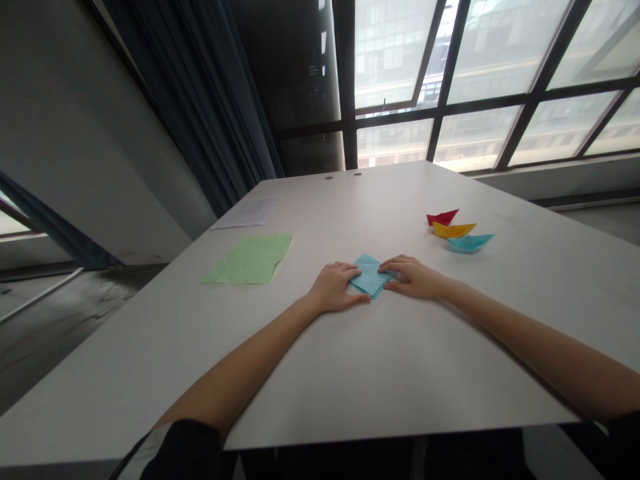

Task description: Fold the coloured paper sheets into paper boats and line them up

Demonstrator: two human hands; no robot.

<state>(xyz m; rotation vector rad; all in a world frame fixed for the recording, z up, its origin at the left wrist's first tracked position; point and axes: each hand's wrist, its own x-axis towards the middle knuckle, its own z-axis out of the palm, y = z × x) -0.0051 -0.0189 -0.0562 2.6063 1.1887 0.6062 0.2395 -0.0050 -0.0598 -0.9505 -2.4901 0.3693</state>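
A sheet of light blue paper (pixel 371 275), folded into a small layered diamond, lies on the white table in front of me. My left hand (pixel 337 287) holds its left side, fingertips on top and thumb stretched along the lower edge near the bottom corner. On the opposite side, my right hand (pixel 411 277) has its fingers over the right corner and its thumb by the lower right edge. The hands cover both side corners of the paper. Beyond my right hand stand a blue paper boat (pixel 470 244), a yellow paper boat (pixel 453 231) and a red paper boat (pixel 443 218).
A creased green paper sheet (pixel 250 260) lies left on the table (pixel 350 373). Behind it is a white printed sheet (pixel 247 213) near the left edge. Windows (pixel 480 67) and a dark blue curtain (pixel 200 93) stand beyond the table.
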